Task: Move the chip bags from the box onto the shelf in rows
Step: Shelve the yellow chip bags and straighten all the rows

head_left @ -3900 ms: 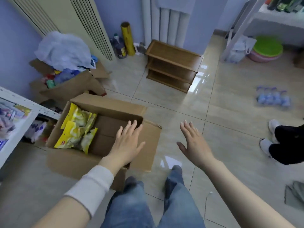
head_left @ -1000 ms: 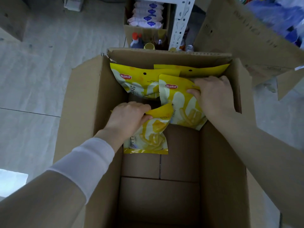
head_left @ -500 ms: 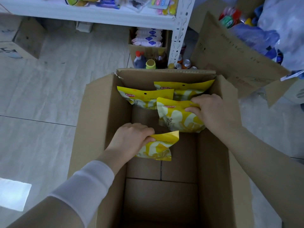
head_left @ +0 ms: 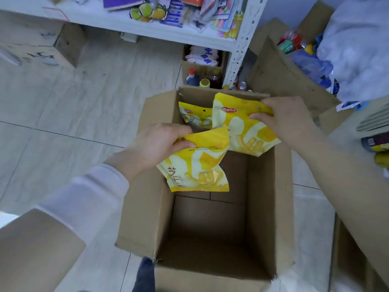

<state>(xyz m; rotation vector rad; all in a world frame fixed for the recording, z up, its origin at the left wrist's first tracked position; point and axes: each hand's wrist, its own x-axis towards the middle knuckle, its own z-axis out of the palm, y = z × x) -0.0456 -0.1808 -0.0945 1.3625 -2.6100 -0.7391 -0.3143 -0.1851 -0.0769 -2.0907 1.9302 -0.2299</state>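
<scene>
Pale floor tiles point(head_left: 63, 114) with dark joints spread at 9 o'clock. A white shelf point(head_left: 242, 45) stands at 12 o'clock, a bluish wall point(head_left: 280, 7) at 1 o'clock, a bright light patch point(head_left: 4, 219) at 8 o'clock.

We log the back chip bag point(head_left: 192, 114) half hidden behind the front chip bag point(head_left: 244, 131) | shelf point(head_left: 84, 17) cut by top edge | bag print point(head_left: 207, 148) too small for us to read.
</scene>
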